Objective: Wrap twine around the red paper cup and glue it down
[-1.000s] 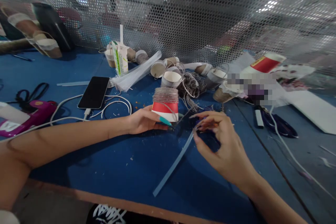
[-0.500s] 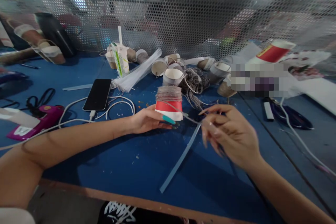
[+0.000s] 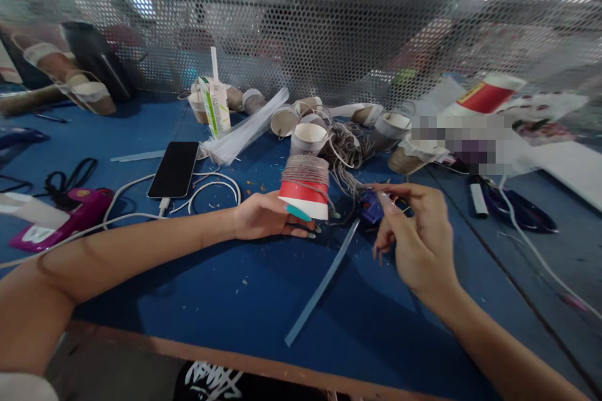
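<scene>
My left hand [image 3: 266, 216] is closed around a red and white paper cup [image 3: 303, 191], which is turned bottom up. Rows of grey twine [image 3: 305, 169] wrap its upper part, and a loose strand hangs at the cup's right side. To the right, my right hand [image 3: 416, 235] has its thumb and index finger together in a pinch; what lies between them, if anything, I cannot make out. Behind those fingers is a blue plastic tool [image 3: 371, 207], partly hidden. A translucent flat strip [image 3: 322, 285] lies on the table between both hands.
Beyond the cup lie a tangled twine heap [image 3: 350, 144], several twine-wrapped cups [image 3: 308, 138] and a bundle of clear strips [image 3: 251, 131]. A phone [image 3: 174, 169] with a white cable and a purple glue gun [image 3: 70, 219] are left. Perforated metal panel [image 3: 301, 25] stands behind.
My right hand has drawn slightly right, and the strand that stretched from the cup to its fingers now hangs slack. The cup has tilted and shifted slightly; the blue tool shows more.
</scene>
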`<state>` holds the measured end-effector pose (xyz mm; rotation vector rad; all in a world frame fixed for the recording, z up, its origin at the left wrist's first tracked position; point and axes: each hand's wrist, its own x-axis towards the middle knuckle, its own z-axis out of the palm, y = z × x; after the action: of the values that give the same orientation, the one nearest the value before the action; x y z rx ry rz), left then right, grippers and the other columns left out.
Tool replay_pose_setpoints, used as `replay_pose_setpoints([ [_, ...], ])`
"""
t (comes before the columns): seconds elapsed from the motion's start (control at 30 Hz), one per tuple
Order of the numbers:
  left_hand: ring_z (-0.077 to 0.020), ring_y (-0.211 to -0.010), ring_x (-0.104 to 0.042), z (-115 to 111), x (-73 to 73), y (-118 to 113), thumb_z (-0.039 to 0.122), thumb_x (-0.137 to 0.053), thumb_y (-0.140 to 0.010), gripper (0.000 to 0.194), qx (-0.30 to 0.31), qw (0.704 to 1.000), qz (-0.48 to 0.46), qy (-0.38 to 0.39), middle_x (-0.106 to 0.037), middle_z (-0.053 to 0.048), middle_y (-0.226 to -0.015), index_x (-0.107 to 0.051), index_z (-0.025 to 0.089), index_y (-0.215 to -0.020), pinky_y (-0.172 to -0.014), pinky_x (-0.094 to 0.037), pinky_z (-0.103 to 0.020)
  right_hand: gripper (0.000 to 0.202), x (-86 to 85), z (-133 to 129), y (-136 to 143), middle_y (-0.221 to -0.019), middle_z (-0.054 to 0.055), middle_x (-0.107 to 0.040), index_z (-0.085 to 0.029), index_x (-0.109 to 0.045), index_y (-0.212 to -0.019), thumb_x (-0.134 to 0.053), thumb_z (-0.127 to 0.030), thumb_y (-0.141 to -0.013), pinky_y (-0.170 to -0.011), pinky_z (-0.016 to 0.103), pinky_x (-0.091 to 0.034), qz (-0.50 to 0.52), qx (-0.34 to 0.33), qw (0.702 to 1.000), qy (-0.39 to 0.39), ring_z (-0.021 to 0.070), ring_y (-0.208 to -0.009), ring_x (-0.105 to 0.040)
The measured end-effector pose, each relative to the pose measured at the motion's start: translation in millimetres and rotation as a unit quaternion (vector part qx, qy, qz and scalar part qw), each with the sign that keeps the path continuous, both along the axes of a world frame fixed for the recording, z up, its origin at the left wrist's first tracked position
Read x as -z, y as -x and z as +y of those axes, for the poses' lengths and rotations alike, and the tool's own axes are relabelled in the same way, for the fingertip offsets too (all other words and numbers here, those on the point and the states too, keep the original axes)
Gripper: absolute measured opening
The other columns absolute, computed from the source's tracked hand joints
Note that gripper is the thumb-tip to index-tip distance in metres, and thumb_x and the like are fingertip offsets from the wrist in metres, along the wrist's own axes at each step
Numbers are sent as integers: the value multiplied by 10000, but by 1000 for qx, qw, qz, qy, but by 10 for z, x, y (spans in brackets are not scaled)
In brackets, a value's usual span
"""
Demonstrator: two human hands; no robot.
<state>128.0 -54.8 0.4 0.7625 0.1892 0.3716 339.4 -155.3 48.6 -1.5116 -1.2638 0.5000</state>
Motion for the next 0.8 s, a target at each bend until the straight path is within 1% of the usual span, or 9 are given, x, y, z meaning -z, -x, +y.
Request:
replay_pose_setpoints([
  [0.07,-206,-874,-663,0,-2,0,265,-834,-553,507,5,1000,0,-4,-725,-76,-915,-696,138,-1024,-896,-477,-382,265,-33,-29,-3,-1054,60,-698,-264,-470,-960,-673,-394,-850,-301,281,-415,46,8,998,-44,77,-336,-485],
  [0.17,-197,-878,-664,-6,-5,-3,265,-836,-562,525,10,1000,14,-22,-724,-80,-983,-693,140,-1050,-888,-482,-364,163,-79,-105,0,-1284,88,-628,-262,-506,-905,-634,-351,-860,-253,277,-380,145,-95,982,-71,75,-361,-497],
  [0.23,-194,-879,-665,-12,-5,-7,273,-828,-575,533,13,999,15,-32,-725,-85,-1014,-689,145,-1073,-885,-483,-354,98,-80,-175,11,-1304,85,-629,-252,-556,-882,-570,-346,-908,-240,252,-365,186,-195,963,-26,73,-377,-503],
  [0.3,-201,-887,-668,-15,-5,-11,289,-815,-590,533,22,999,7,-39,-729,-89,-1008,-686,144,-1086,-890,-483,-353,132,-56,-235,34,-1298,88,-646,-238,-582,-855,-536,-330,-937,-268,230,-394,203,-272,940,38,69,-402,-516],
  [0.4,-209,-914,-671,-13,-7,-9,316,-812,-598,546,32,998,0,-49,-730,-88,-995,-688,140,-1100,-903,-486,-352,174,-15,-262,83,-1202,102,-697,-218,-595,-838,-548,-353,-938,-301,218,-431,221,-340,908,102,70,-418,-523],
  [0.5,-218,-936,-674,-11,-8,1,314,-802,-601,557,36,998,1,-58,-730,-90,-1014,-685,144,-1118,-925,-484,-366,296,-20,-224,121,-1079,108,-736,-212,-580,-818,-603,-501,-878,-255,222,-394,243,-349,898,117,83,-384,-503],
  [0.6,-244,-972,-675,-12,0,9,285,-778,-600,544,37,997,2,-62,-732,-94,-1019,-678,152,-1118,-942,-475,-393,383,-54,-182,122,-1077,114,-742,-224,-562,-811,-635,-600,-797,-222,234,-359,266,-337,897,108,100,-365,-500],
  [0.73,-259,-970,-678,-17,17,12,268,-776,-589,547,33,998,8,-58,-726,-107,-1028,-671,150,-1112,-944,-472,-415,330,-62,-158,99,-1228,121,-701,-231,-537,-797,-510,-556,-853,-219,231,-309,290,-303,903,93,92,-352,-483],
  [0.8,-254,-957,-680,-18,19,13,272,-786,-579,554,32,998,8,-56,-726,-107,-1023,-675,148,-1107,-933,-481,-407,317,-47,-143,88,-1205,118,-712,-228,-518,-767,-431,-508,-889,-239,228,-282,285,-270,916,85,75,-325,-438],
])
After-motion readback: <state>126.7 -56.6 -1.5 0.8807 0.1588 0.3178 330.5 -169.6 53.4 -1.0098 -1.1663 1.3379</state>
